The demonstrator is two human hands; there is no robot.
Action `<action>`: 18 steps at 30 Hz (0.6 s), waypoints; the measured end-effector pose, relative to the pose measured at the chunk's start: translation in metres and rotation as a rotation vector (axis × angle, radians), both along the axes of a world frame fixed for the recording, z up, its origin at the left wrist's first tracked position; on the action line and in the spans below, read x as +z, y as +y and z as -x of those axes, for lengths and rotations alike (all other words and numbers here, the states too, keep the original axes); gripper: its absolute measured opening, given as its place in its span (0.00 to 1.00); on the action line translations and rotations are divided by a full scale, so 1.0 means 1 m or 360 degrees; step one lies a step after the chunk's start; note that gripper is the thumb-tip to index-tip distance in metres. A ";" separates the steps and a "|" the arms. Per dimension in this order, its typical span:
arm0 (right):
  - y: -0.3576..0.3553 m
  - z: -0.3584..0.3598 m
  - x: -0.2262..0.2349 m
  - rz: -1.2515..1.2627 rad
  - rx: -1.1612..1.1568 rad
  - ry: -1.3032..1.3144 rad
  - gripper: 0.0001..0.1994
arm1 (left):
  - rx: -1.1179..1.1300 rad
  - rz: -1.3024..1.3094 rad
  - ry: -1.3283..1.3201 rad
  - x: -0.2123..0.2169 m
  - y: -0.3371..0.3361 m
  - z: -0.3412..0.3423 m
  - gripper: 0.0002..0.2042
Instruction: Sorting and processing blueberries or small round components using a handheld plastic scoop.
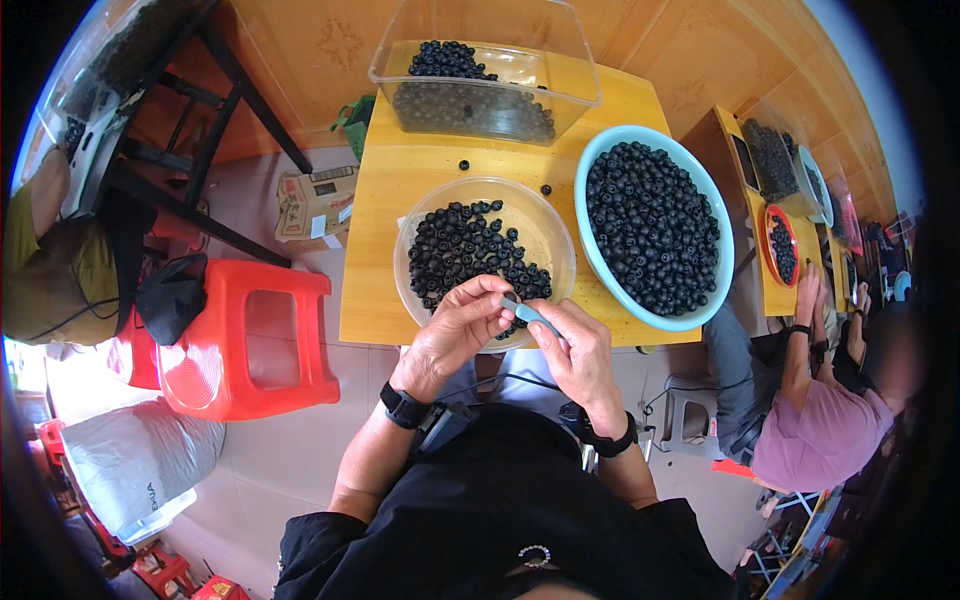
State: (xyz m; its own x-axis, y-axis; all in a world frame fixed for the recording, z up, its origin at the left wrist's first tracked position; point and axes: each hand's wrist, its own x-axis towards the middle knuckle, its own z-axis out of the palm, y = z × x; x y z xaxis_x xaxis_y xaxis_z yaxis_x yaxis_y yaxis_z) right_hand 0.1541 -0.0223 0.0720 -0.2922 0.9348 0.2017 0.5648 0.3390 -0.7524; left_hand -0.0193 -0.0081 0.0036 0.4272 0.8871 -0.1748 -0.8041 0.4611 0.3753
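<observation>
My left hand (462, 325) and my right hand (577, 345) meet over the near rim of a clear round bowl (553, 225) half filled with small black round fruits (460, 245). My right hand pinches a small light-blue tool (528, 314) whose tip points at my left fingertips. My left fingers are closed around something small that I cannot make out. Both wrists wear dark bands.
A large light-blue basin (592, 252) of black fruits sits right of the bowl, a clear plastic bin (480, 85) behind it, all on a small wooden table (375, 260). A red stool (240, 345) stands left. Another person (810, 420) works at a second table on the right.
</observation>
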 end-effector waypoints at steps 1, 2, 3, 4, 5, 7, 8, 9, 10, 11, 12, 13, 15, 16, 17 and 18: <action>0.000 0.000 0.000 0.0001 0.0002 0.0001 0.09 | -0.0003 0.0008 0.0000 0.000 -0.001 0.001 0.07; 0.000 0.001 -0.001 -0.0017 0.0013 -0.0006 0.09 | -0.0002 0.0009 0.0001 -0.001 -0.001 0.001 0.07; 0.000 0.001 -0.001 -0.0035 0.0024 -0.0012 0.09 | -0.0001 0.0011 -0.0018 -0.001 -0.002 0.002 0.06; 0.001 0.001 -0.001 -0.0035 0.0022 -0.0013 0.09 | -0.0003 0.0012 -0.0039 0.000 -0.002 0.002 0.06; 0.002 0.000 -0.002 -0.0070 0.0035 -0.0036 0.09 | -0.0005 0.0012 -0.0040 0.001 -0.002 0.002 0.06; 0.004 -0.002 -0.004 -0.0103 0.0048 -0.0058 0.09 | -0.0023 0.0022 -0.0050 0.002 -0.003 0.003 0.05; 0.004 -0.003 -0.004 -0.0091 0.0082 -0.0037 0.09 | -0.0021 0.0023 -0.0049 0.003 -0.004 0.005 0.05; 0.005 -0.003 -0.005 -0.0078 0.0117 -0.0015 0.09 | -0.0027 0.0006 -0.0051 0.004 -0.004 0.006 0.05; 0.006 -0.003 -0.006 -0.0076 0.0119 -0.0014 0.09 | -0.0032 -0.0010 -0.0052 0.004 -0.005 0.008 0.05; 0.008 -0.003 -0.006 -0.0103 0.0147 0.0014 0.09 | -0.0029 -0.0007 -0.0051 0.005 -0.005 0.010 0.05; 0.009 -0.003 -0.007 -0.0131 0.0176 0.0043 0.09 | -0.0113 -0.0095 -0.0129 0.005 -0.006 0.013 0.05; 0.014 -0.009 -0.014 -0.0128 0.0174 0.0044 0.09 | -0.0203 -0.0184 -0.0207 0.007 -0.006 0.014 0.05; 0.024 -0.024 -0.033 -0.0177 -0.0219 -0.0127 0.08 | -0.0226 -0.0240 -0.0184 0.024 -0.012 0.016 0.05; 0.022 -0.024 -0.024 -0.0052 -0.0249 -0.0128 0.08 | -0.0224 -0.0298 -0.0157 0.028 -0.016 0.018 0.05; 0.021 -0.022 -0.019 -0.0046 -0.0238 -0.0124 0.08 | -0.0212 -0.0293 -0.0153 0.027 -0.016 0.019 0.05; 0.021 -0.018 -0.014 -0.0060 -0.0174 -0.0015 0.08 | -0.0151 -0.0220 -0.0132 0.024 -0.014 0.019 0.05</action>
